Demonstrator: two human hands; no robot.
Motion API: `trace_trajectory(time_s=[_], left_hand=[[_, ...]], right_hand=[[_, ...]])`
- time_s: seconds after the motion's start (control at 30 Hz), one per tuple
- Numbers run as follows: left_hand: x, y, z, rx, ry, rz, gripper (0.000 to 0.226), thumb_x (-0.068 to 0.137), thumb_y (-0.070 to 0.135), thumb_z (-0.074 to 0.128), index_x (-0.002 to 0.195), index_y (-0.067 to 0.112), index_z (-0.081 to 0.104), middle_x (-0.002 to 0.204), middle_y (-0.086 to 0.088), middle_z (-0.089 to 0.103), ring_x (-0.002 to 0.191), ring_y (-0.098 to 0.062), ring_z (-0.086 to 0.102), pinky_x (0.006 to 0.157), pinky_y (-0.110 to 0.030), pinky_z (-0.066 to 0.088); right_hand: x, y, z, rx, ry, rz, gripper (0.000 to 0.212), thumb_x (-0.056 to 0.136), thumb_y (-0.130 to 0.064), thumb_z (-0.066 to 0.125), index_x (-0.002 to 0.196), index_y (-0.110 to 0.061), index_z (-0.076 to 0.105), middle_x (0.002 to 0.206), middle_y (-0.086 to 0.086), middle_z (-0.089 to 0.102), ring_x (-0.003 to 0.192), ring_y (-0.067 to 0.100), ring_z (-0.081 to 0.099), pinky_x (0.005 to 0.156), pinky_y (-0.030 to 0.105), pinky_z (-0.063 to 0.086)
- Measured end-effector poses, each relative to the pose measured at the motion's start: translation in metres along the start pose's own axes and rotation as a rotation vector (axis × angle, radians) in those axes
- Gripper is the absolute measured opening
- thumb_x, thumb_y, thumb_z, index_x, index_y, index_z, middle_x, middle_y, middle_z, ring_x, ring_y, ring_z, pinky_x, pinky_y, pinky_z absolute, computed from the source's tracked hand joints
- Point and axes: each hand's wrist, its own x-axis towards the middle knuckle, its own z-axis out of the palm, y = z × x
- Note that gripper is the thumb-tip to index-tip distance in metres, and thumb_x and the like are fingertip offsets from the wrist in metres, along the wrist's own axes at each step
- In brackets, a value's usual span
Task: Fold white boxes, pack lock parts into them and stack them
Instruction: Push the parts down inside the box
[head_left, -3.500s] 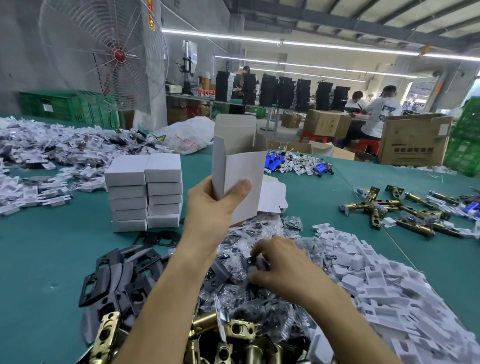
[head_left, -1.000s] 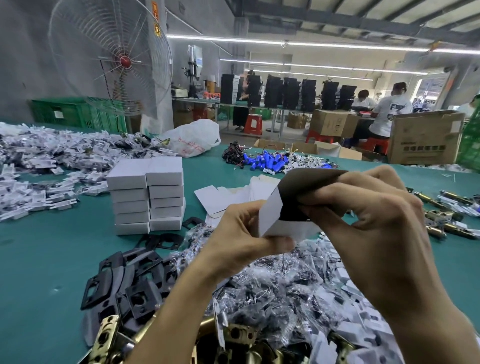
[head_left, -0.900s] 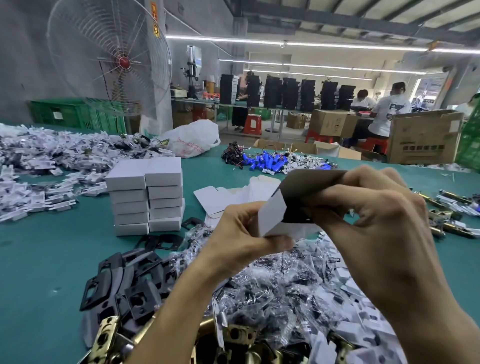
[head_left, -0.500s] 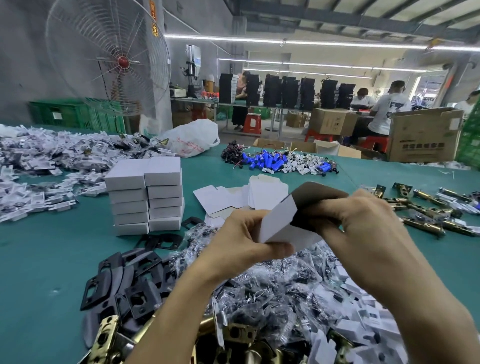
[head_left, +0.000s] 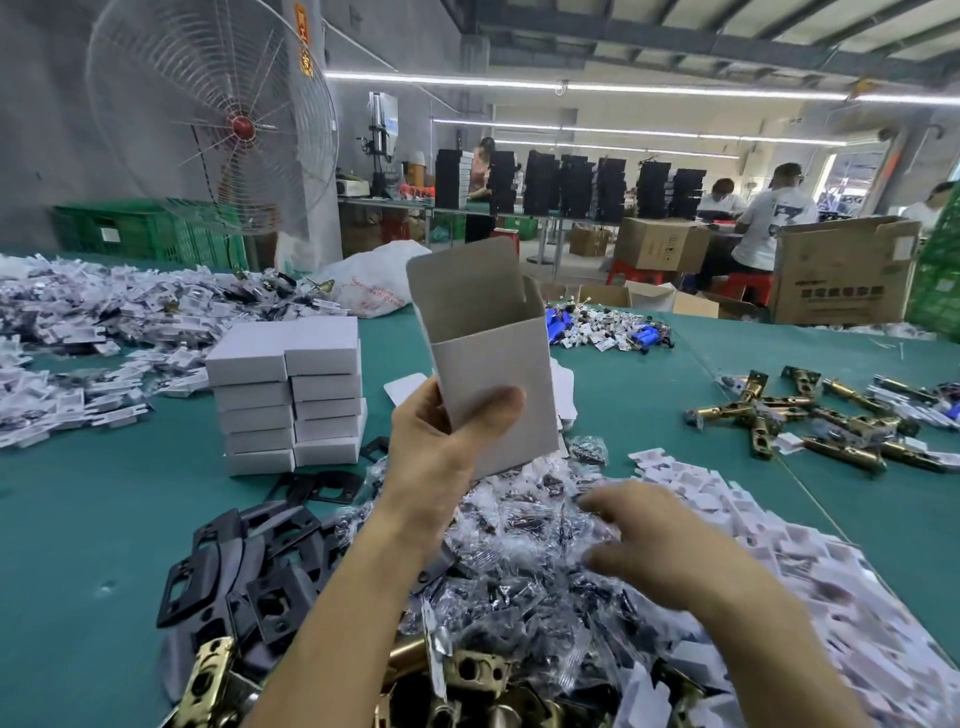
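Stacked white boxes: two closed columns side by side on the green table, left of centre.
Black plates: a loose heap just in front of that stack.
Left hand: raised, thumb across the front of an open white box, fingers behind it; the box is upright with its top flap standing.
Bagged parts: a pile of clear bags under both hands.
Right hand: blurred, fingers loose above the bags, gripping nothing I can see.
Brass latches: scattered at far right.
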Motion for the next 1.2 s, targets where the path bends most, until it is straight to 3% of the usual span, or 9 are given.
trace_trajectory(time_s=[0.2,0.37,0.47,0.53,0.7,0.83,0.93,1.07,1.2], left_hand=[[-0.002,-0.004,-0.001,0.008,-0.027,0.029,0.061,0.043,0.054,0.095,0.096,0.028,0.081,0.104,-0.006,0.077,0.098,-0.021,0.073,0.08,-0.031,0.058],[-0.001,-0.005,-0.001,0.047,0.002,0.011,0.047,0.049,0.038,0.095,0.093,0.028,0.081,0.103,-0.007,0.077,0.097,-0.023,0.073,0.084,-0.038,0.059],[-0.002,-0.004,0.0,0.071,0.014,-0.023,0.041,0.052,0.033,0.092,0.091,0.029,0.081,0.102,-0.007,0.077,0.1,-0.026,0.072,0.089,-0.045,0.058],[-0.002,-0.003,-0.001,0.07,0.022,-0.043,0.045,0.048,0.03,0.099,0.089,0.031,0.081,0.101,-0.005,0.078,0.097,-0.022,0.073,0.087,-0.044,0.057],[-0.001,-0.006,-0.001,0.145,0.053,-0.092,0.034,0.05,0.034,0.085,0.082,0.024,0.08,0.094,-0.002,0.078,0.087,-0.014,0.072,0.081,-0.034,0.058],[-0.003,-0.011,-0.002,0.324,-0.05,-0.158,0.03,0.061,0.03,0.082,0.09,0.019,0.077,0.091,-0.003,0.078,0.08,-0.012,0.071,0.077,-0.027,0.056],[-0.004,-0.011,-0.002,0.357,-0.188,-0.193,0.03,0.067,0.024,0.082,0.096,0.019,0.077,0.093,-0.002,0.078,0.08,-0.01,0.071,0.073,-0.019,0.056],[-0.007,-0.012,0.0,0.353,-0.386,-0.195,0.023,0.072,0.018,0.083,0.092,0.029,0.08,0.092,0.0,0.078,0.082,-0.01,0.071,0.075,-0.024,0.058],[-0.007,-0.015,0.0,0.308,-0.432,-0.188,0.029,0.074,0.013,0.078,0.097,0.03,0.08,0.094,-0.001,0.077,0.087,-0.014,0.071,0.083,-0.032,0.059]], right_hand=[[0.014,-0.005,0.033,-0.047,0.054,0.063,0.038,0.096,-0.036,0.056,0.129,-0.019,0.049,0.126,0.007,0.048,0.122,0.026,0.047,0.103,0.043,0.044],[0.017,-0.009,0.038,0.028,0.176,0.022,0.042,0.093,-0.019,0.064,0.134,-0.018,0.056,0.125,0.002,0.065,0.122,0.02,0.055,0.103,0.039,0.045],[0.015,-0.013,0.035,0.122,0.258,0.05,0.034,0.091,-0.011,0.063,0.124,-0.018,0.065,0.114,0.001,0.07,0.108,0.017,0.062,0.093,0.036,0.051],[0.015,-0.012,0.031,0.173,0.312,0.062,0.033,0.09,-0.006,0.059,0.119,-0.018,0.068,0.11,0.002,0.071,0.103,0.017,0.063,0.089,0.035,0.052],[0.007,-0.006,0.001,0.296,0.418,0.034,0.045,0.095,0.001,0.049,0.137,-0.014,0.057,0.105,0.013,0.067,0.098,0.024,0.059,0.089,0.034,0.045],[-0.014,-0.004,-0.034,0.564,0.752,-0.17,0.038,0.094,0.0,0.058,0.123,-0.024,0.065,0.104,0.008,0.068,0.089,0.018,0.066,0.085,0.036,0.056],[-0.033,-0.011,-0.053,0.739,0.949,-0.443,0.037,0.089,0.002,0.065,0.107,-0.03,0.067,0.096,0.004,0.069,0.078,0.013,0.069,0.073,0.023,0.058],[-0.042,-0.023,-0.058,0.584,1.064,-0.577,0.031,0.083,-0.001,0.074,0.104,-0.024,0.069,0.094,-0.006,0.071,0.081,0.008,0.069,0.072,0.018,0.054],[-0.042,-0.028,-0.052,0.357,0.993,-0.519,0.024,0.079,-0.009,0.08,0.096,-0.027,0.077,0.082,-0.02,0.069,0.074,0.018,0.062,0.063,0.03,0.05]])
